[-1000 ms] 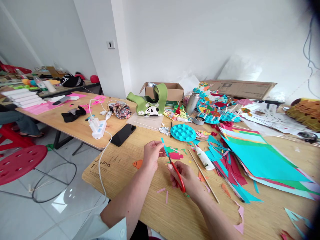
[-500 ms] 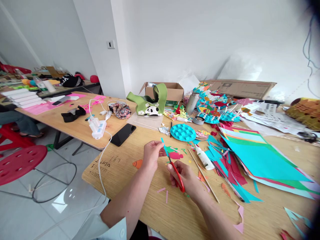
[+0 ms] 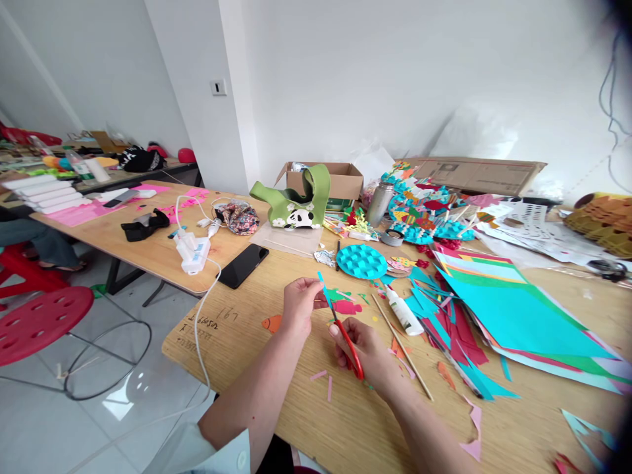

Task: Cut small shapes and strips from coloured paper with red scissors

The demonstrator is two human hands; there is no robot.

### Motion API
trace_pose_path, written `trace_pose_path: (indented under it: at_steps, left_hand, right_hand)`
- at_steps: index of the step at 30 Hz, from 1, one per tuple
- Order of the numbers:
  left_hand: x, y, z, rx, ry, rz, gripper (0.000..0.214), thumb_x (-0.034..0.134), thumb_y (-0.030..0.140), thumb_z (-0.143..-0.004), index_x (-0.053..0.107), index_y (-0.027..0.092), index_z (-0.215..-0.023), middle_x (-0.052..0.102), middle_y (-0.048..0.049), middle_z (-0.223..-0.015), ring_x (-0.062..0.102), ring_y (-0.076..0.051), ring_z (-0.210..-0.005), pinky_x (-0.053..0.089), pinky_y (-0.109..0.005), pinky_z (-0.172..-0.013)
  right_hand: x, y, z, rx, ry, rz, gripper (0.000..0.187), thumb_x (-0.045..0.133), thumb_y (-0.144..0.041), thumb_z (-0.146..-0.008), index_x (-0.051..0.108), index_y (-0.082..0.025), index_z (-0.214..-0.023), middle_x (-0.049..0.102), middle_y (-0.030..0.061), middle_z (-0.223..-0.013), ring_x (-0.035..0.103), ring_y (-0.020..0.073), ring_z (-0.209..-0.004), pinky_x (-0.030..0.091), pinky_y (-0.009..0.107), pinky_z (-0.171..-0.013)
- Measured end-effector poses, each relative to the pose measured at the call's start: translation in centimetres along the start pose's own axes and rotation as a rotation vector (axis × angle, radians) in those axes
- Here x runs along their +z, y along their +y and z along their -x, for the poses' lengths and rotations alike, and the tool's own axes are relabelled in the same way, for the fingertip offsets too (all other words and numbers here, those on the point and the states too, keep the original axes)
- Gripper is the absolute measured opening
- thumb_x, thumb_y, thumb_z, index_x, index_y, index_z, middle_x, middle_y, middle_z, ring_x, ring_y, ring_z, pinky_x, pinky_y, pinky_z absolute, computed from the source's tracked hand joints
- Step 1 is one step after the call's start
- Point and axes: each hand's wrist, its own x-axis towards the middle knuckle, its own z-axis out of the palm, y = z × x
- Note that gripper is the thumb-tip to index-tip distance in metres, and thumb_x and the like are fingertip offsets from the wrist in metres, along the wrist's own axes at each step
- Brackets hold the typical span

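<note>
A narrow blue paper strip [image 3: 324, 284] is pinched in the fingers of my left hand [image 3: 299, 304], held above the wooden table. My right hand [image 3: 363, 345] grips a pair of red-handled scissors [image 3: 351, 349], whose blades meet the lower end of the strip. Under and behind the hands lie a green paper cutout [image 3: 340, 294], a crimson fish cutout [image 3: 347, 307] and an orange fish cutout [image 3: 271, 323]. Pink paper scraps [image 3: 329, 388] rest on the table just in front. To the right are a white glue bottle [image 3: 403, 313] and a thin wooden stick [image 3: 402, 347].
A turquoise woven paper disc [image 3: 361, 262] lies beyond my hands. Coloured paper sheets [image 3: 523, 322] are stacked at right. A black phone [image 3: 243, 266] and a white power strip [image 3: 195, 255] with a trailing cable are at left. A green panda bag [image 3: 299, 204] stands behind.
Almost nothing differs. The red scissor handles have shifted very slightly in my right hand; my left hand keeps the blue strip in the same place.
</note>
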Motion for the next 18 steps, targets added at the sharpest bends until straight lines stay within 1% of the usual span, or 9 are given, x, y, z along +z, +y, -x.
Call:
trace_pose_path:
  at_steps: [12,18]
  left_hand:
    - [0.04,0.11,0.13,0.003,-0.005,0.013,0.017,0.070,0.023,-0.053,0.056,0.014,-0.059,0.059,-0.0009,-0.050,0.055,-0.011,-0.045,0.047,-0.024,-0.046]
    - [0.06,0.14,0.11,0.003,-0.003,0.019,0.017,0.070,0.023,-0.053,0.057,0.014,-0.058,0.059,-0.0007,-0.049,0.055,-0.011,-0.044,0.047,-0.024,-0.046]
  right_hand:
    - [-0.03,0.08,-0.03,0.002,0.007,0.008,0.045,0.058,-0.063,-0.069,0.040,-0.021,-0.065,0.055,-0.0031,-0.047,0.050,0.0108,-0.039,0.032,0.021,-0.039]
    - [0.00,0.40,-0.21,0.004,0.013,-0.005,0.044,0.059,-0.061,-0.068,0.040,-0.022,-0.064,0.052,-0.0048,-0.044,0.049,0.0110,-0.038,0.032,0.021,-0.038]
